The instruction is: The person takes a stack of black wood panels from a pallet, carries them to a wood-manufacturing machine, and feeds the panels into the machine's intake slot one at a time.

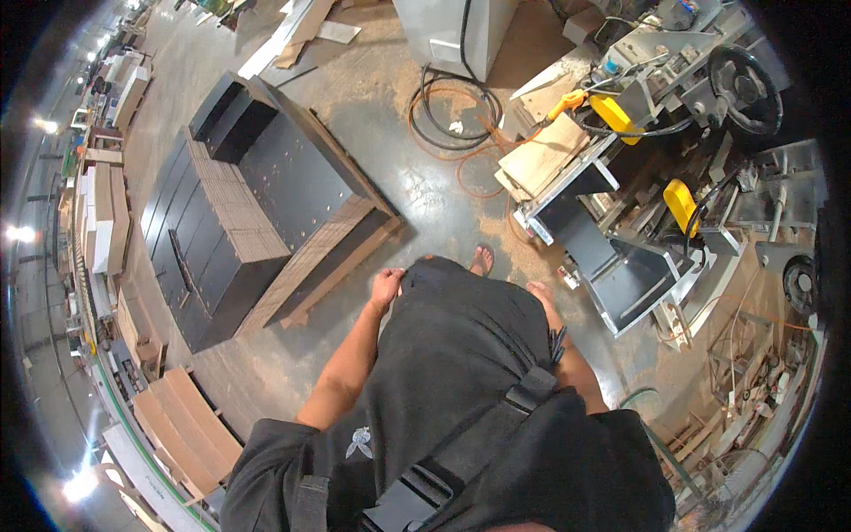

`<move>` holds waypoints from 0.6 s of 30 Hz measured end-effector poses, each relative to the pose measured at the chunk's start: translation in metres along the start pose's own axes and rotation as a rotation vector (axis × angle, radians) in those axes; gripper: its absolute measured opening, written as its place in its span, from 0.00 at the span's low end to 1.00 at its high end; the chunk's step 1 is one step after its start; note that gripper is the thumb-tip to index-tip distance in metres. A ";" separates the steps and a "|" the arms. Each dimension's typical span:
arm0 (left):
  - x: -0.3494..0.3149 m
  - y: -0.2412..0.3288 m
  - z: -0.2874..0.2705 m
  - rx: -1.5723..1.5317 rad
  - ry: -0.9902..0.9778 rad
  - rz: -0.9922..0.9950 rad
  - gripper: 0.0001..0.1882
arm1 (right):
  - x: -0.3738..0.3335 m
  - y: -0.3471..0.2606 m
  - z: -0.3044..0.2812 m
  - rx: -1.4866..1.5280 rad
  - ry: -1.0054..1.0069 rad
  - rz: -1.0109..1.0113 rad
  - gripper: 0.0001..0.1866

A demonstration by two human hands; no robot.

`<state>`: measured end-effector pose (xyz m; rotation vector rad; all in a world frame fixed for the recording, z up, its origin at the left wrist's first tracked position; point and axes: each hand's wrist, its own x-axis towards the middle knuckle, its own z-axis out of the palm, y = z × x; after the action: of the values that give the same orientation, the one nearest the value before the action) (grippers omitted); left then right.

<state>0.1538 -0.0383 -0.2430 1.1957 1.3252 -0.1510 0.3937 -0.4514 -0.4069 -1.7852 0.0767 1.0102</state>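
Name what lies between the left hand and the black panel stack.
Only floor shows between the left hand and the black panel stack in the head view.

Both hands hang low, well apart.

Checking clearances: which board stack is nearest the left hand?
The large black stack, ahead and left of the left hand. The brown stack at lower left and pale boards on the machine are farther off.
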 end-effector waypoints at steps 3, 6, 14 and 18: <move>-0.007 -0.003 0.009 -0.108 0.043 0.071 0.20 | 0.027 0.030 -0.023 -0.056 -0.079 -0.024 0.21; -0.012 0.004 0.014 -0.176 0.096 0.106 0.22 | 0.025 0.029 -0.021 0.068 0.009 -0.061 0.18; -0.037 0.015 -0.014 -0.399 0.265 0.004 0.27 | 0.003 -0.077 0.007 0.088 0.086 0.230 0.10; -0.020 -0.007 -0.031 -0.125 0.269 0.023 0.25 | 0.018 -0.088 0.023 -0.133 0.058 0.141 0.09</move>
<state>0.1219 -0.0291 -0.2248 1.1532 1.5302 0.1122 0.4348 -0.3854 -0.3559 -1.9518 0.1773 1.0854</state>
